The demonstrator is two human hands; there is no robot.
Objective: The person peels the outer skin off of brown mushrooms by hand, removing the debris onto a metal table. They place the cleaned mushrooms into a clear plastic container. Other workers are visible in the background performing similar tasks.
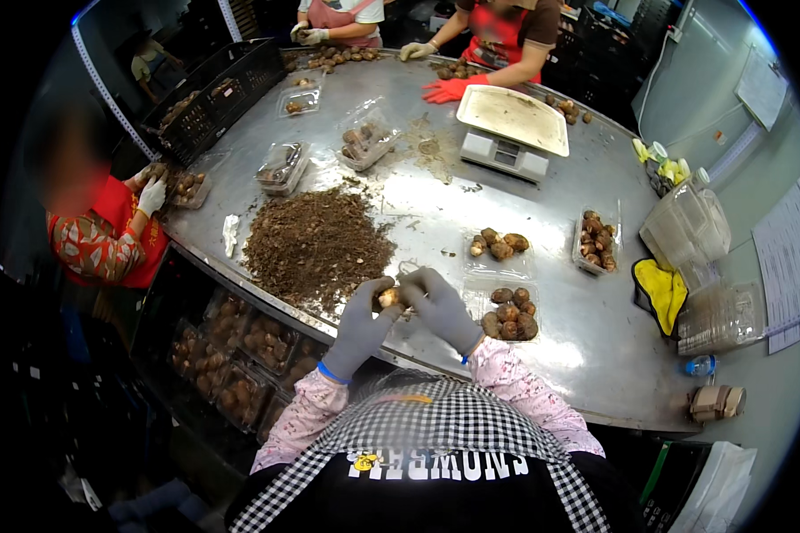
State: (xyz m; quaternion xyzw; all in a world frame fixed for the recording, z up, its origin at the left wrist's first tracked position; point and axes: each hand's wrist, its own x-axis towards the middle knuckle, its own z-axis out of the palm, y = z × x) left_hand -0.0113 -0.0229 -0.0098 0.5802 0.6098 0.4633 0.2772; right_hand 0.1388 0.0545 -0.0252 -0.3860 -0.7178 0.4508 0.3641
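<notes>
My left hand (363, 330), in a grey glove, holds a small taro corm (389, 297) between thumb and fingers, its pale end showing. My right hand (437, 303), gloved alike, is right up against the corm with its fingers curled; whether it grips anything is hidden. Just beyond my left hand spreads a heap of brown peelings and soil (317, 240). To the right of my right hand lies an open clear plastic clamshell box; several taro corms (509, 313) fill its near half, and a few more (500, 244) rest on its far half.
On the steel table (573, 346) are a weighing scale (507, 150), another filled box (597, 243), closed boxes (283, 166) and a yellow cloth (660, 293). Stacked clear boxes (720, 320) line the right wall. Below left, a black crate holds packed boxes (240, 393). Co-workers stand at left (107, 226) and far side.
</notes>
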